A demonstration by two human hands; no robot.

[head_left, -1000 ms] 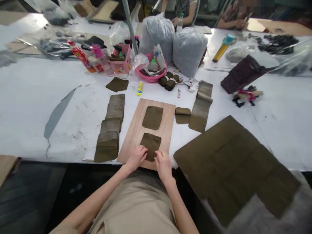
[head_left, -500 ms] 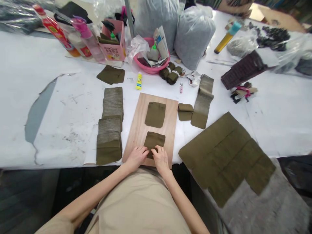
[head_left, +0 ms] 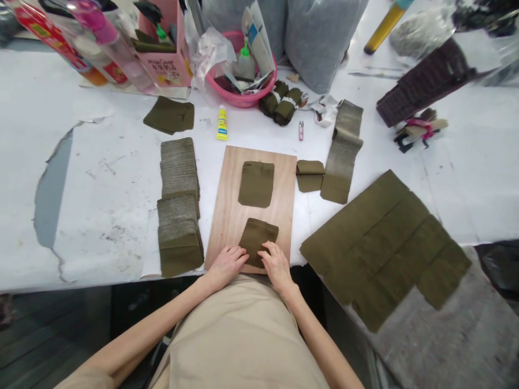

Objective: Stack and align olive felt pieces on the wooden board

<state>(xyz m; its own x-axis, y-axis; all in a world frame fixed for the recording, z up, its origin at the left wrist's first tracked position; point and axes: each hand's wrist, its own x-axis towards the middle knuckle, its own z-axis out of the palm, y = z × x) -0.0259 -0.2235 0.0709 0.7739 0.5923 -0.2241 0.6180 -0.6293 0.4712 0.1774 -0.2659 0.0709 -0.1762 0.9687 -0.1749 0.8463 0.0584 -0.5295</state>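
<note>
A small olive-green fabric piece (head_left: 258, 232) lies slightly askew on the lower part of a wooden board (head_left: 221, 216). My left hand (head_left: 227, 265) is at its left edge, fingers bent and pinched together on the cloth. Opposite it, my right hand (head_left: 276, 265) grips the right edge with curled fingers. The thumbs are partly hidden. Higher on the same board, a matching pocket-shaped piece (head_left: 256, 184) lies flat with its top edge folded.
Left of the board runs a fanned stack of olive pieces (head_left: 179, 232). To the right are a folded piece (head_left: 310, 175), a strip of overlapped pieces (head_left: 341, 151) and large olive panels (head_left: 381, 248). Behind lie a yellow glue tube (head_left: 222, 123), pink snips (head_left: 300, 131) and a pink basket (head_left: 243, 100).
My hands have drawn slightly apart at the lower fabric piece, which has turned a little on the board. The view has shifted closer and down.
</note>
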